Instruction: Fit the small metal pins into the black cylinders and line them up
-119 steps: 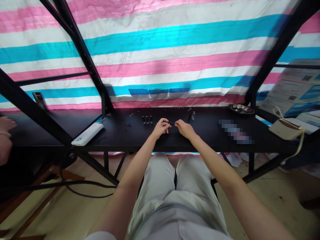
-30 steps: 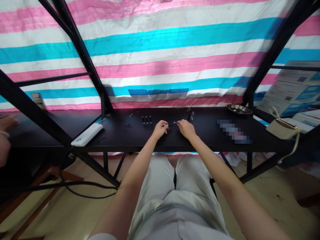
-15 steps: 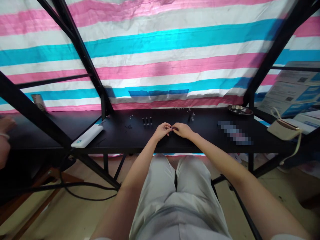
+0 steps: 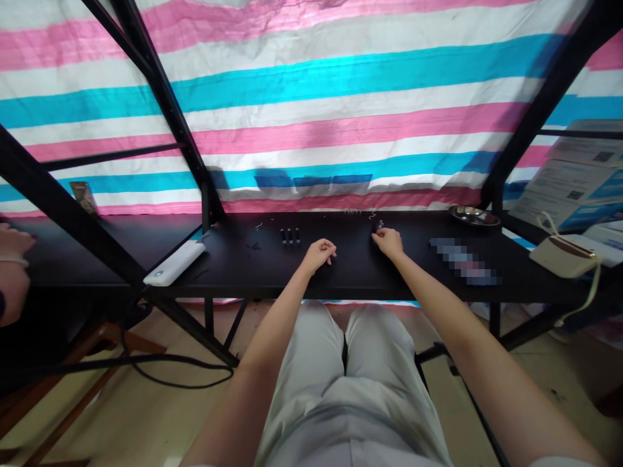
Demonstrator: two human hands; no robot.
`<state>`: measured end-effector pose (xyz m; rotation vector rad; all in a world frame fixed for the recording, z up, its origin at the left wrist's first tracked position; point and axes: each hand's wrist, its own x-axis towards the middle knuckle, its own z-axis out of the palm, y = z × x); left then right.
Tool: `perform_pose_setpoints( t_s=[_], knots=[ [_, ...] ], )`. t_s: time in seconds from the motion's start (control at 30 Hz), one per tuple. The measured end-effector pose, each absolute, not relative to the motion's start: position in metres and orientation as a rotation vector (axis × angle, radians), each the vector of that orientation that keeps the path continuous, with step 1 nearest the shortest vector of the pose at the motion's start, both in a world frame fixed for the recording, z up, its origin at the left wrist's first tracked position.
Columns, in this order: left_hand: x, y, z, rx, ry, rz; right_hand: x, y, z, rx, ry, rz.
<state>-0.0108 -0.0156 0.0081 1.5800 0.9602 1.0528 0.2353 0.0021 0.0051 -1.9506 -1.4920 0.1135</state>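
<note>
Above the black table (image 4: pixel 233 266), near its front middle, my left hand (image 4: pixel 321 253) is curled, thumb and fingertips drawn together. Whatever it may hold is too small to make out. Further right, my right hand (image 4: pixel 389 242) reaches down to the tabletop with its fingers pinched. Right at its fingertips stands a small dark piece, partly covered by the fingers, with a small clear-topped piece (image 4: pixel 381 224) just behind. To the left of my left hand, three short dark cylinders with pale ends (image 4: pixel 290 237) stand in a row.
A long white device (image 4: pixel 175 264) lies at the left by a black frame post. At the right are a steel dish (image 4: pixel 474 216), a blurred flat object (image 4: pixel 464 263) and a beige pouch (image 4: pixel 564 255). Thin scraps lie towards the back. Another person's hand (image 4: pixel 14 243) shows at the far left.
My hands were together at the middle, fingertips meeting. My right hand has moved away to the right, to the small pieces there; my left hand has stayed nearly in place.
</note>
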Motion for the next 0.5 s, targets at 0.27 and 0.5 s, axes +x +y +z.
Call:
perform_pose_setpoints(
  t_s=[0.27, 0.5],
  knots=[
    [-0.0106, -0.0157, 0.0078, 1.583, 0.969, 1.040, 0.2330, 0.0052, 0.0059, -1.991, -1.488, 0.140],
    [-0.0109, -0.0148, 0.0060, 1.584, 0.976, 1.045, 0.2342, 0.0103, 0.0053, -2.016, -1.485, 0.133]
  ],
)
